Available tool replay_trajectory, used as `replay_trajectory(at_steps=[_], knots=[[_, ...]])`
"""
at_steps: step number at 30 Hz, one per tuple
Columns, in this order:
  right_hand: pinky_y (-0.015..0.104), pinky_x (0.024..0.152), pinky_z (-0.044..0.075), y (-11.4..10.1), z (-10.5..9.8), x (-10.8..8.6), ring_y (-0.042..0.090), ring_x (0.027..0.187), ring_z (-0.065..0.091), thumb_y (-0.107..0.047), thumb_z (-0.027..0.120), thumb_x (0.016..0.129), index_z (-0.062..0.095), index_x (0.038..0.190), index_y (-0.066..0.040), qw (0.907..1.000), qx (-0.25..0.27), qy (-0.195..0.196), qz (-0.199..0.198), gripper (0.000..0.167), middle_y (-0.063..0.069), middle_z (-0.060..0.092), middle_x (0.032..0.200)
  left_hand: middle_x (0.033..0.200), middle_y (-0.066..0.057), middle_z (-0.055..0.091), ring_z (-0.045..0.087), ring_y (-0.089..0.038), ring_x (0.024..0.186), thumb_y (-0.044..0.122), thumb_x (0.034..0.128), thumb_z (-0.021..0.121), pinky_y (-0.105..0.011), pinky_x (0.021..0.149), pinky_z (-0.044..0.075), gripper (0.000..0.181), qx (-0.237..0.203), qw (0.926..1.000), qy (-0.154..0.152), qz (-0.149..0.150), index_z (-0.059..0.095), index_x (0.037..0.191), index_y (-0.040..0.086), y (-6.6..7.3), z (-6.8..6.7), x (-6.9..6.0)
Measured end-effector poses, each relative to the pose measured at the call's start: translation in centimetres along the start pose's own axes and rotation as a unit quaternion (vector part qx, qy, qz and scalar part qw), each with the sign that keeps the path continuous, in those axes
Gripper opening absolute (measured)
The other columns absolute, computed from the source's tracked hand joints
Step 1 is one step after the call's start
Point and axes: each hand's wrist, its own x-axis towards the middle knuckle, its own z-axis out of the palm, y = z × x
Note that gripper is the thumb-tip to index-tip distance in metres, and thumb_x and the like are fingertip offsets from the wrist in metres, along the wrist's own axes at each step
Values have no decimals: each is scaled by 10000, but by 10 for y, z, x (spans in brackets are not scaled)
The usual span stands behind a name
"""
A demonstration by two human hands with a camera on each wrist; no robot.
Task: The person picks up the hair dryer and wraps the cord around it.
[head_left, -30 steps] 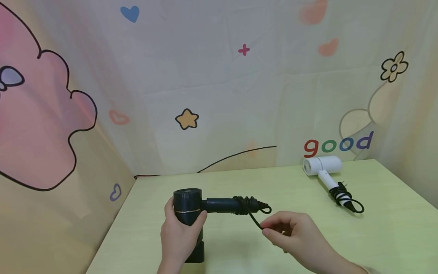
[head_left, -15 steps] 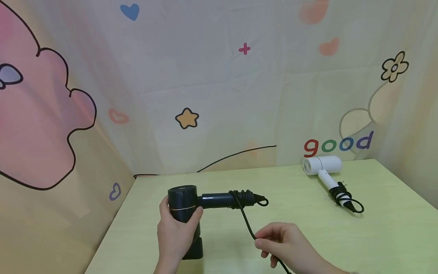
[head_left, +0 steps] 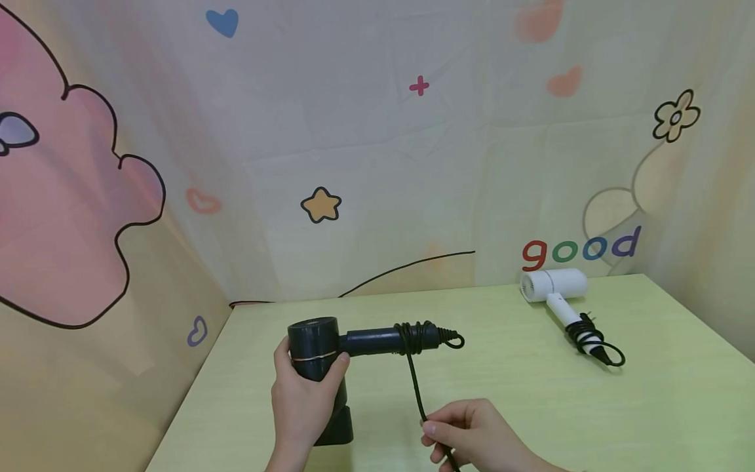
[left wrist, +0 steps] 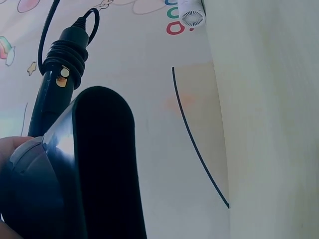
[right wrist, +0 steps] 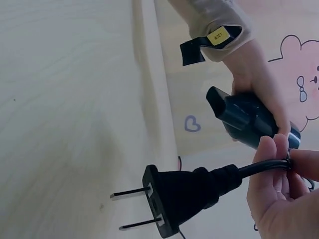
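Observation:
A dark hair dryer (head_left: pixel 314 351) is held by its barrel in my left hand (head_left: pixel 303 406), its handle (head_left: pixel 371 341) pointing right. Several turns of black cord (head_left: pixel 417 338) are wound round the handle's end. From those turns a stretch of cord runs down to my right hand (head_left: pixel 472 432), which pinches it between thumb and fingers. In the right wrist view a black two-pin plug (right wrist: pixel 192 196) hangs just beyond these fingers. The left wrist view shows the dryer's flat nozzle (left wrist: pixel 104 164) up close; most of the left hand is out of sight there.
A white hair dryer (head_left: pixel 556 285) lies at the back right of the pale green table (head_left: pixel 501 334), its black cord (head_left: pixel 586 333) wrapped round the handle. Behind the table hangs a printed curtain (head_left: pixel 377 164).
My right hand has moved down and left, drawing the cord over to the near side of the handle; the stretch between hand and handle is longer. The dark dryer has shifted slightly left and up.

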Motion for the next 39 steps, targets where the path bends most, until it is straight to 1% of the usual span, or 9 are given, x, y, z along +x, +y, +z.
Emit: replay_trajectory(at_steps=[4, 11, 16, 21, 26, 29, 33, 36, 39], knots=[[262, 615, 544, 5, 2, 4, 108, 650, 609, -260, 651, 887, 669, 1015, 58, 10000, 41, -22, -29, 343, 25, 690, 804, 1065, -183, 598, 648, -235, 811, 408, 774, 754, -406, 680, 547, 908, -165, 9998, -95, -65, 233, 1440, 77, 0, 0, 0], [241, 597, 522, 18, -1, 14, 89, 610, 575, -283, 609, 911, 666, 1048, 69, 9999, 4, -142, -59, 382, -5, 664, 735, 1089, -185, 564, 636, -208, 801, 429, 776, 744, -363, 649, 526, 937, -486, 9972, -375, -428, 203, 1457, 80, -1, -2, 2], [231, 590, 513, 25, -5, 18, 73, 608, 565, -274, 575, 935, 635, 1098, 100, 9992, -51, -336, -213, 413, -18, 656, 731, 1096, -187, 560, 629, -209, 805, 421, 776, 746, -356, 642, 512, 941, -554, 9963, -448, -491, 200, 1459, 74, -2, -2, 2], [223, 616, 526, 30, -12, 23, 65, 636, 588, -260, 555, 948, 618, 1116, 128, 9978, -200, -471, -433, 427, -16, 677, 763, 1106, -190, 559, 627, -226, 827, 431, 774, 745, -367, 653, 508, 949, -541, 9958, -472, -565, 198, 1461, 72, -2, -3, 2], [211, 641, 529, 34, -17, 27, 75, 671, 610, -242, 554, 951, 620, 1100, 146, 9961, -420, -498, -603, 420, 35, 706, 811, 1119, -197, 558, 631, -244, 851, 432, 774, 746, -378, 665, 515, 956, -635, 9946, -533, -628, 192, 1463, 70, -3, -3, 2], [215, 651, 530, 35, -19, 29, 88, 683, 615, -242, 560, 947, 626, 1090, 147, 9950, -517, -508, -683, 420, 91, 715, 841, 1149, -201, 539, 625, -257, 882, 431, 775, 746, -378, 678, 512, 954, -774, 9926, -610, -708, 190, 1462, 72, -3, -3, 2], [243, 677, 540, 36, -22, 32, 104, 710, 630, -258, 574, 938, 646, 1068, 132, 9933, -722, -488, -765, 417, 150, 717, 864, 1195, -212, 507, 626, -269, 917, 423, 788, 737, -397, 707, 527, 943, -1072, 9871, -785, -897, 176, 1461, 74, -2, -4, 2], [243, 694, 531, 39, -25, 35, 109, 736, 637, -271, 587, 929, 671, 1018, 116, 9909, -973, -436, -825, 405, 144, 714, 840, 1212, -220, 500, 634, -272, 921, 422, 803, 724, -420, 717, 542, 924, -1287, 9824, -891, -1015, 171, 1457, 76, -1, -4, 3], [235, 669, 507, 41, -29, 38, 117, 738, 623, -287, 599, 921, 683, 960, 88, 9876, -1310, -284, -820, 387, 98, 700, 804, 1217, -220, 504, 638, -263, 909, 428, 810, 715, -420, 712, 547, 915, -1395, 9791, -1001, -1090, 171, 1455, 75, 0, -5, 3]])
